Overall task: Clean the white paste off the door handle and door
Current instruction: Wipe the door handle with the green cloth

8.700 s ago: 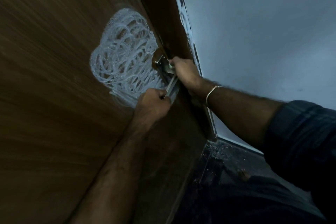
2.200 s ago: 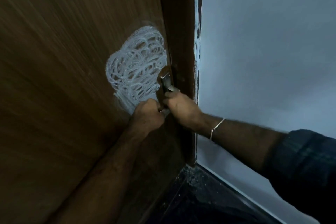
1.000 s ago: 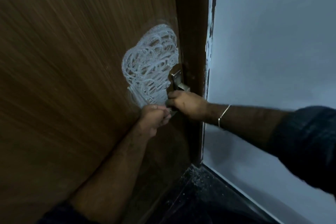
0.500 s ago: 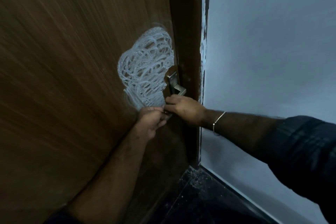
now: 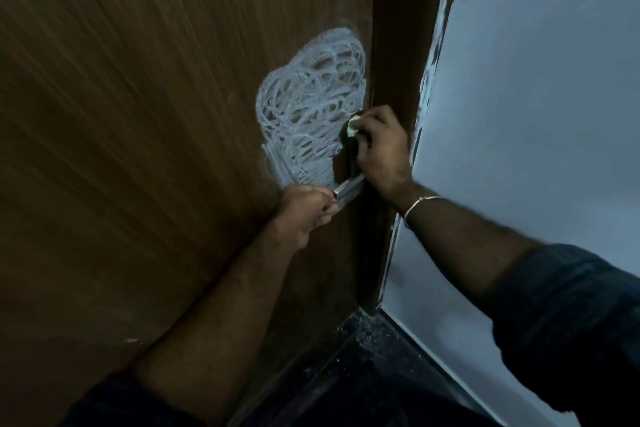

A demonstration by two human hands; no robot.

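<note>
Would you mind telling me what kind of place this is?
Probably an indoor doorway in a home or similar building: a brown wooden door with a metal lever handle, a plain painted wall beside it and a dark floor.

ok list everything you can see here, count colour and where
door: one, brown wood, left half
paste: one white scribbled patch, on the door beside the handle
handle: one, silver metal, at the door's edge, below the patch
cloth: one small pale wad, at the top of the handle
frame: one, dark brown, right of the door
wall: one, pale grey-blue, right side
floor: dark, bottom centre
bracelet: one, metal, right wrist
left hand: grips the handle's end
right hand: presses the cloth
</note>
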